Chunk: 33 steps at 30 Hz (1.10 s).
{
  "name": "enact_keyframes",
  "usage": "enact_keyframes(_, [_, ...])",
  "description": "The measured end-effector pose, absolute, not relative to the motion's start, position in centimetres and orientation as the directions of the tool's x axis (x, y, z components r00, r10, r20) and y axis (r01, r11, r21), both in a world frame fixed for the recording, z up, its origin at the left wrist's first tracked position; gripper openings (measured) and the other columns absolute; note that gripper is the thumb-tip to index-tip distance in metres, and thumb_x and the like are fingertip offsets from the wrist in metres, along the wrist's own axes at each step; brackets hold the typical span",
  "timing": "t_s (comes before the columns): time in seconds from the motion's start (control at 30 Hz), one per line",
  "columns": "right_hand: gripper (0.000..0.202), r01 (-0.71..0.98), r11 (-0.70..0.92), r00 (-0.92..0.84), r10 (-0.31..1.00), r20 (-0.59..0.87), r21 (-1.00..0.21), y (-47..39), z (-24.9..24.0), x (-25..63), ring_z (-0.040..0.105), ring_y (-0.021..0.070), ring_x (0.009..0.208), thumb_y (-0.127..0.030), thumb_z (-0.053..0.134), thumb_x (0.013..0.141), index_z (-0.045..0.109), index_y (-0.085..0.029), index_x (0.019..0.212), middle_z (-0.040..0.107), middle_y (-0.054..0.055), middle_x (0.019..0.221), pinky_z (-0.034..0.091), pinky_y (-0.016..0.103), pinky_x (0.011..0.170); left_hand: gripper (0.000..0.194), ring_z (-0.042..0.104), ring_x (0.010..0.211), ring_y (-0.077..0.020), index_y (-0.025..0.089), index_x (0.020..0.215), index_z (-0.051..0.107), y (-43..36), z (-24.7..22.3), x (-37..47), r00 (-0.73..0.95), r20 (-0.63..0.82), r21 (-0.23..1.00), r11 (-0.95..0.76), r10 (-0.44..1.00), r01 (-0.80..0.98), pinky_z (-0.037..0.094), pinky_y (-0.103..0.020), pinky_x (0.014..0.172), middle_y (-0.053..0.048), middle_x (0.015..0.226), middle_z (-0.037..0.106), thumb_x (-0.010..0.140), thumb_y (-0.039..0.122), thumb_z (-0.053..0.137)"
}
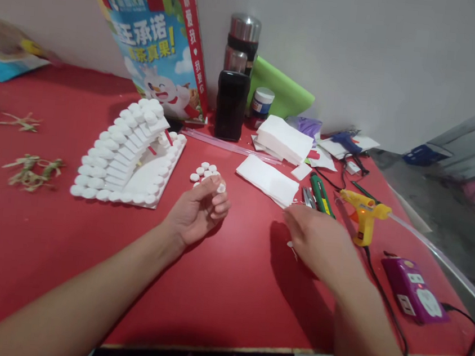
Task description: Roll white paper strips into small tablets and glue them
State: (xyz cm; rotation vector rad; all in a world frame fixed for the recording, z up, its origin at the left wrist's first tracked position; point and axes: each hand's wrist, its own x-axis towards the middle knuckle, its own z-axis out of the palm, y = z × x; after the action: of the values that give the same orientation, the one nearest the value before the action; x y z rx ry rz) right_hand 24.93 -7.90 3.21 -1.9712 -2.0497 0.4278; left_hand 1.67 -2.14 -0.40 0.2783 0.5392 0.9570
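My left hand [200, 205] is closed, with a small white disc [221, 188] pinched at the thumb and fingertips. A group of similar loose white discs [199, 171] lies on the table just behind it. My right hand [319, 243] hovers over the table, left of the glue gun, slightly blurred. Its fingers point left and are mostly hidden by the back of the hand. Small white scraps [291, 245] show beside it. On the left stands a white model [117, 148] with curved, stepped rows of discs on a flat base edged with more discs.
A yellow glue gun [365, 214] with a long clear stick stands right, near a purple power box [414, 290] and cords. Folded white sheets [266, 180] and a green cutter [321, 193] lie centre-right. A phone [231, 106], printed bag [154, 39] and straw knots [34, 172] are around.
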Motion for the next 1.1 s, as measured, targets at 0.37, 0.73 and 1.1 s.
enact_keyframes(0.37, [0.040, 0.964, -0.169, 0.193, 0.976, -0.098, 0.206, -13.5, -0.3, 30.4, 0.069, 0.0285, 0.075, -0.036, 0.047, 0.103, 0.053, -0.013, 0.135, 0.064, 0.016, 0.099, 0.039, 0.033, 0.059, 0.043, 0.044, 0.046, -0.0069, 0.019, 0.074, 0.050, -2.3, -1.0, 2.5, 0.442, -0.241, 0.607, 0.490, 0.864, -0.626, 0.033, -0.015, 0.042, 0.006, 0.053, 0.049, 0.071, 0.032, 0.091])
enact_keyframes(0.73, [0.074, 0.958, -0.266, 0.285, 0.915, -0.286, 0.104, -11.5, 0.8, 31.1, 0.073, 0.0365, 0.086, -0.027, 0.056, 0.088, 0.031, -0.008, 0.155, 0.074, 0.016, 0.097, 0.037, 0.034, 0.061, 0.042, 0.037, 0.044, -0.0039, 0.017, 0.076, 0.050, -2.7, -1.1, 2.6, 0.459, -0.210, 0.612, 0.482, 0.863, -0.627, 0.029, -0.014, 0.043, 0.005, 0.058, 0.052, 0.080, 0.040, 0.086])
enact_keyframes(1.1, [0.061, 0.947, -0.113, 0.084, 0.991, -0.108, -0.300, -15.7, 0.4, 32.5, 0.071, 0.0283, 0.073, -0.029, 0.049, 0.093, 0.038, -0.021, 0.152, 0.072, 0.006, 0.085, 0.048, 0.035, 0.063, 0.046, 0.043, 0.047, -0.0024, 0.016, 0.080, 0.054, -2.8, -1.5, 2.6, 0.479, -0.273, 0.557, 0.543, 0.834, -0.629, 0.028, -0.009, 0.039, 0.002, 0.067, 0.059, 0.067, 0.031, 0.096])
